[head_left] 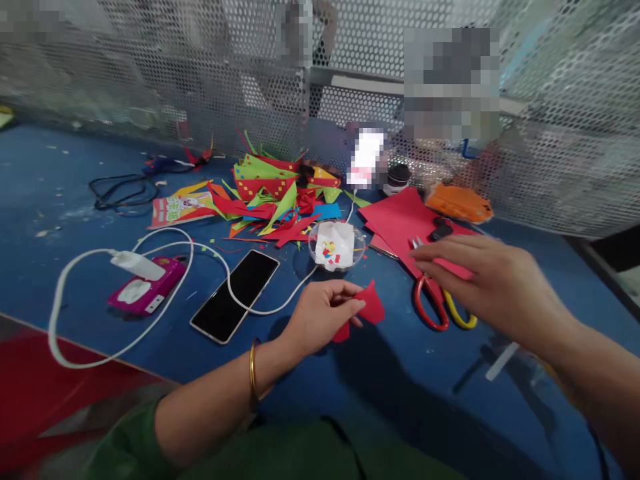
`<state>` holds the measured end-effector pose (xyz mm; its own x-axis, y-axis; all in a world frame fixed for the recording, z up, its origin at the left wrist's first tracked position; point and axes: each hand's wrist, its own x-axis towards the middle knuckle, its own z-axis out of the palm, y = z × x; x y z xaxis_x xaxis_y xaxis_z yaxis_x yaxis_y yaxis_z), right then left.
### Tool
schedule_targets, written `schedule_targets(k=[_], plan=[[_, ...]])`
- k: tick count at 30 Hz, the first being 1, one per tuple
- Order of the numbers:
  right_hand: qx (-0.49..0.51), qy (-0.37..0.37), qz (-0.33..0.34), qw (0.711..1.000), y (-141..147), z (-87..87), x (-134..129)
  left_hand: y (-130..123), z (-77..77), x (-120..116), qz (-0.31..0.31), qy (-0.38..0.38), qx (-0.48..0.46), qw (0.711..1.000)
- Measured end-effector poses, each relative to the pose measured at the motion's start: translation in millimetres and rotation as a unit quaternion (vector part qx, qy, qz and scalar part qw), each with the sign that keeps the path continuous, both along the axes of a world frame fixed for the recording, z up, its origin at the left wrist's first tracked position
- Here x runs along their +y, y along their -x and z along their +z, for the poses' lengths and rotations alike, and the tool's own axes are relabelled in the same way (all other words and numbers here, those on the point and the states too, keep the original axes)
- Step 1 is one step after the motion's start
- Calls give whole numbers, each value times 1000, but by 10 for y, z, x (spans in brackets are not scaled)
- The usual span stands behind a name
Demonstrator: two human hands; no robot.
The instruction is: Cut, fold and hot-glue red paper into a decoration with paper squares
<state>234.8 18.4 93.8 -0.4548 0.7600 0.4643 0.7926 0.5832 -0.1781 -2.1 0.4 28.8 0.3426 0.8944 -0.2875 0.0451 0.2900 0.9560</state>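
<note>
My left hand [323, 313] pinches a small piece of red paper [371, 304] between thumb and fingers, above the blue table. The paper looks folded or cut, and part of it shows below the fingers. My right hand [480, 273] is over a pair of scissors [430, 303] with one red and one yellow handle loop. Its fingers are stretched out and partly cover the scissors; I cannot tell whether they touch them. Red paper sheets [400, 217] lie under the blades. Just beyond my left hand stands a clear bowl [313, 250] with white lining and tiny coloured paper bits.
Coloured paper strips [270, 210] pile up at the back, before a perforated metal screen [200, 80]. A black phone [235, 297], a white cable [187, 233] and a purple power socket [150, 293] lie left. An orange packet [460, 203] sits back right.
</note>
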Motion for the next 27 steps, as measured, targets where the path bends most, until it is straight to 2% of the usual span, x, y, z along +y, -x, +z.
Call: schedule_targets(k=[4, 6, 11, 18, 27], plan=[[-55, 91, 41, 993, 433, -205, 584, 18, -52, 8, -3, 27, -31, 999], [-92, 111, 46, 988, 629, -328, 805, 20, -67, 8, -2, 31, -34, 999], [-174, 139, 53, 973, 926, -541, 1148, 30, -61, -6, -8, 67, -48, 997], [-155, 155, 49, 974, 867, -587, 1228, 39, -9, -44, -36, 115, -43, 992], [-174, 140, 90, 971, 767, -639, 1193, 22, 28, -69, -31, 110, -85, 990]])
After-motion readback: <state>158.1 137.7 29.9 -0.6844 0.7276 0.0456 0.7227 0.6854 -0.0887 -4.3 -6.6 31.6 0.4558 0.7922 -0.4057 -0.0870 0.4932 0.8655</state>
